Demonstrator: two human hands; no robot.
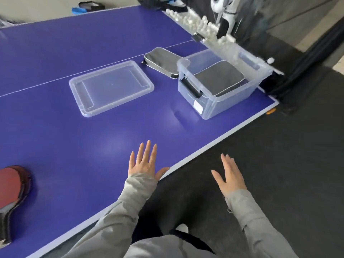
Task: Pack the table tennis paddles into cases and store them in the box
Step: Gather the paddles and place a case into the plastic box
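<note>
red paddle point(11, 185) at near left of table point(55, 136), partly out of view, uncased as far as visible. one grey case point(219, 79) already in box point(223, 103); spare case point(162, 62) just behind box. both hands empty, fingers spread: left hand point(145, 162) over table edge, right hand point(230, 175) off the table. judged next: fetch spare case, bring to paddle, zip fully. lid point(111, 86) flat between paddle and box, to be skirted; white balls point(204, 25) along far edge, well apart.

White balls point(204, 19) (heaped) edge the blue table point(55, 146).
</note>
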